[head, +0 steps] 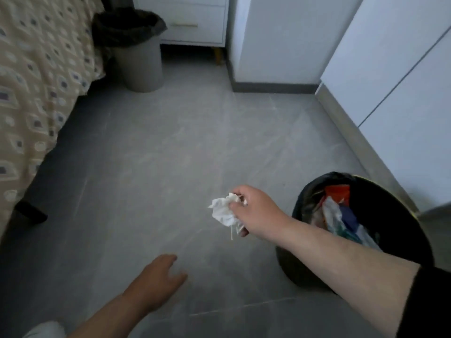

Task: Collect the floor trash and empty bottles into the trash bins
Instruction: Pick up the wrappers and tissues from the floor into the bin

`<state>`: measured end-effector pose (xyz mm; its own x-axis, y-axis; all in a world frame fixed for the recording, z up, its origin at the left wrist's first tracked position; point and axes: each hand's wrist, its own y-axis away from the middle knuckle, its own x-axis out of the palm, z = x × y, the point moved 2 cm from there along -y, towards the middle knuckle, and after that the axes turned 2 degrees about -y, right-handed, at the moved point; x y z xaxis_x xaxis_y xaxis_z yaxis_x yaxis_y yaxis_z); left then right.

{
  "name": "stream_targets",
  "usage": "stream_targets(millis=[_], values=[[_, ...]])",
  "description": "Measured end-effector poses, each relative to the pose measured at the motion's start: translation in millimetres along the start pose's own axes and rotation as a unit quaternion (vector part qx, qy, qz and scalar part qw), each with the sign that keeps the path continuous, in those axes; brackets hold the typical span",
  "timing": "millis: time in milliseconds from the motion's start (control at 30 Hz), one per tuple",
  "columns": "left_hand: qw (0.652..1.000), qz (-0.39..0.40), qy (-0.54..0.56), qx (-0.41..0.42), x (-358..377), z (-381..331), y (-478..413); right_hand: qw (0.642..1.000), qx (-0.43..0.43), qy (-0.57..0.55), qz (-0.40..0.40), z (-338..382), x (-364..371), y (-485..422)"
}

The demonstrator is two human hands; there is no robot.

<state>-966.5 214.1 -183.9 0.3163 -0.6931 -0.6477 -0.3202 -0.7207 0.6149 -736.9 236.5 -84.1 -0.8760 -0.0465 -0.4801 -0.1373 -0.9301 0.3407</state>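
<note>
**Right hand holds 1 tissue wad beside the near bin**

Head-cam view, looking down at a grey tiled floor [170, 154] in a bedroom. The right hand [258, 212], arm stretched across the frame, pinches a crumpled white paper tissue wad [223, 211] btwn thumb & curled fingers. The wad hangs above the floor, near a round black trash bin w/ black liner [305, 198] but not over its rim. That bin holds red, white & blue wrappers [341, 211]. The left hand [156, 281] hovers low over the floor, fingers loosely spread, holding nothing.

A 2nd bin, grey plastic w/ a black bag [140, 67], stands far back beside a beige patterned bedspread [31, 81] & a white drawer unit [192, 18]. White cupboard doors [402, 81] run along the right.

Step in hand, as I judge it: drop the wad into the near bin. To do it well, swing the hand right until the wad is fully past the rim & over the opening, then let go. Tissue is light & may drift, so release low, close to the contents. No other litter or bottles show on this stretch of floor, so the task looks nearly done, though the view doesn't cover the whole room.
</note>
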Motion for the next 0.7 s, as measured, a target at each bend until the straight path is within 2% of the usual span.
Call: stream_targets(millis=[167,267,333,400,533,633,700], values=[[0.987,-0.074,-0.015,0.14,0.3,-132.8,18.2,0.991,0.013,-0.056,-0.119,-3.4,-127.2,66.6],[0.972,-0.077,-0.038,0.217,14.8,-209.0,30.9,0.967,0.08,-0.126,-0.205,-46.6,-186.3,108.5],[0.968,-0.065,-0.044,0.24,30.1,-243.6,35.6,0.941,0.128,-0.186,-0.253,-82.5,-207.6,127.5],[0.967,-0.044,-0.057,0.242,46.3,-261.7,35.8,0.93,0.154,-0.214,-0.256,-108.2,-214.9,137.6],[0.971,-0.038,-0.06,0.228,61.2,-268.0,30.2,0.942,0.138,-0.173,-0.252,-125.6,-221.0,137.4],[0.971,-0.046,-0.064,0.224,61.8,-267.8,30.2,0.97,0.082,-0.069,-0.218,-127.3,-217.4,129.1],[0.971,-0.047,-0.064,0.225,61.1,-267.4,30.3,0.988,0.054,0.067,-0.126,-131.5,-204.3,122.7]])
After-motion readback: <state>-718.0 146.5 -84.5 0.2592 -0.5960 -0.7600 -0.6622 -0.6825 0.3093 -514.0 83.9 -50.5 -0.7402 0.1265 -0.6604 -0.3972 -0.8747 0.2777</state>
